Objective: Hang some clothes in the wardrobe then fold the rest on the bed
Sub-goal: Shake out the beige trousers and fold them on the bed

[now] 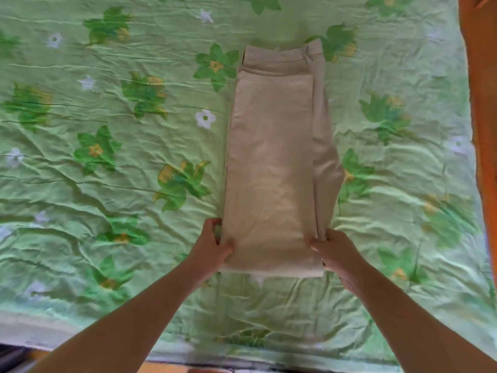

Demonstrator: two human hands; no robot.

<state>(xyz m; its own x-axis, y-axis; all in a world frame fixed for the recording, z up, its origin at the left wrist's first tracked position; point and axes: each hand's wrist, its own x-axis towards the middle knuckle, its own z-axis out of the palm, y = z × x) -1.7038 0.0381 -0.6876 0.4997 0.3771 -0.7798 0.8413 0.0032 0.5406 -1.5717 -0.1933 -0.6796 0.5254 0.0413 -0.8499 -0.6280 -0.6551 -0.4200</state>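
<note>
A pair of beige cotton trousers (274, 157), folded lengthwise into a long narrow strip, lies on a bed covered with a crumpled light-green sheet (107, 184) printed with darker green and yellow flowers and small white blossoms. The trousers run from the near edge of the bed toward its far edge, a little right of the middle. The waistband (279, 53) lies at the far end, where a belt loop (308, 53) shows near the right corner of the garment. The nearest end forms a thick, rounded fold just short of the bed's near edge.

A person leaning over the near edge grips that fold with both bare hands. The left hand (212, 246) clasps the left corner of the fold, thumb on top of the cloth and fingers curled round its side. The right hand (336, 254) grasps the right corner in the same manner, its thumb pressed on the upper layer and its fingers tucked beneath, out of sight. Both forearms reach in from the bottom corners of the view.

Along the bed's right edge stands an orange-brown wooden panel (481, 103). The sheet is heavily creased, with ridges spreading from the trousers toward the left edge.
</note>
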